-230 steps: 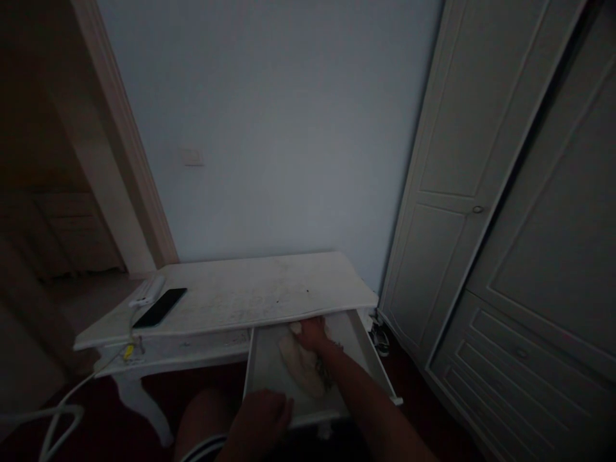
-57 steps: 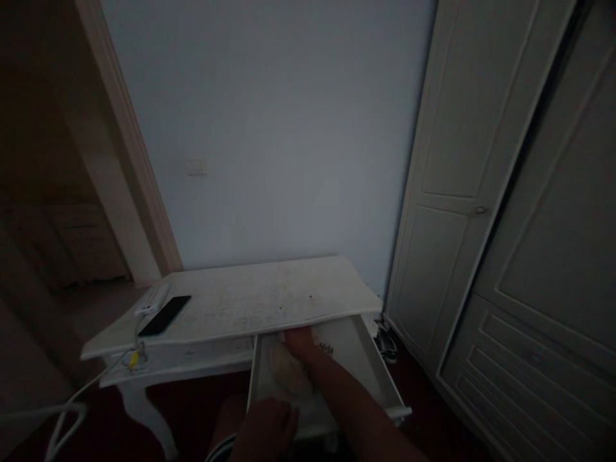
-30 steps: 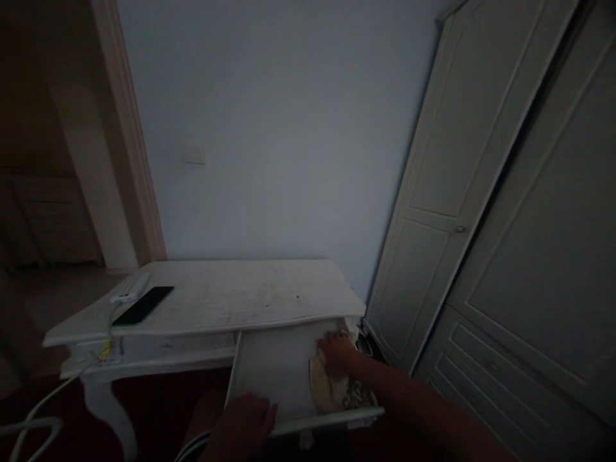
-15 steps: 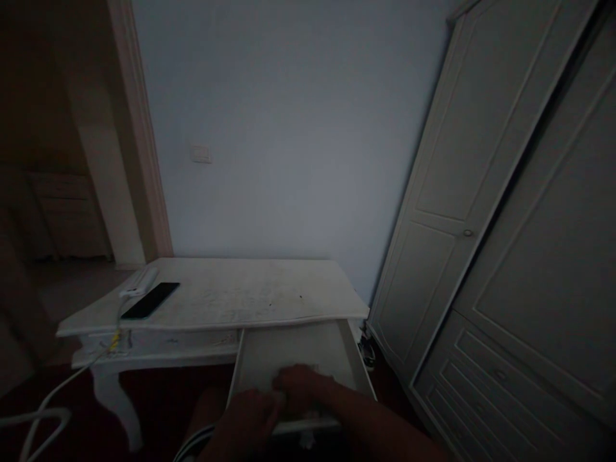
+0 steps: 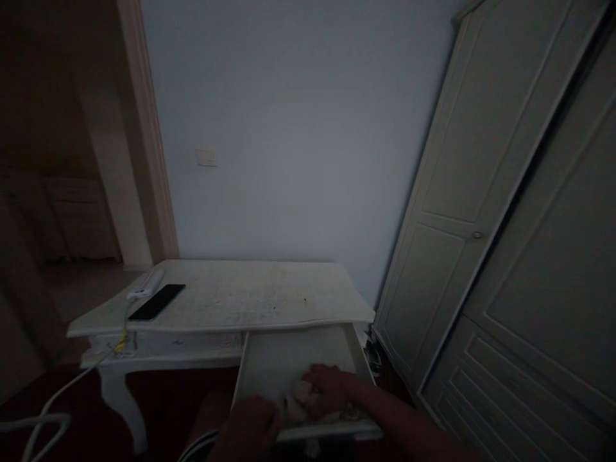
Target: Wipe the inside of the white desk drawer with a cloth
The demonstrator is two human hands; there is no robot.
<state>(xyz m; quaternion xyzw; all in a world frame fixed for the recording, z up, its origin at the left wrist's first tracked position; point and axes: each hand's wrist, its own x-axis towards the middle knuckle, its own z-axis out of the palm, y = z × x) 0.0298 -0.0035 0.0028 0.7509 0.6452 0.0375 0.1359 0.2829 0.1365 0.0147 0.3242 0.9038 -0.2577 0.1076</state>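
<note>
A white desk (image 5: 240, 298) stands against the wall with its right drawer (image 5: 289, 362) pulled out. My right hand (image 5: 327, 388) is inside the drawer near its front, closed on a pale cloth (image 5: 301, 401) bunched under the fingers. Resting on the drawer's front edge is my left hand (image 5: 248, 427), fingers curled over the edge. The picture is dark, so the fingers show only roughly.
A black phone (image 5: 156, 301) and a white power strip (image 5: 144, 285) lie on the desk's left end, with a white cable (image 5: 58, 391) hanging down to the floor. A tall white wardrobe (image 5: 505, 256) stands close on the right. A doorway opens at the left.
My right hand has swept the cloth from the back of the drawer to the right side and then to the front, where it is now bunched. The left hand stays on the front edge.
</note>
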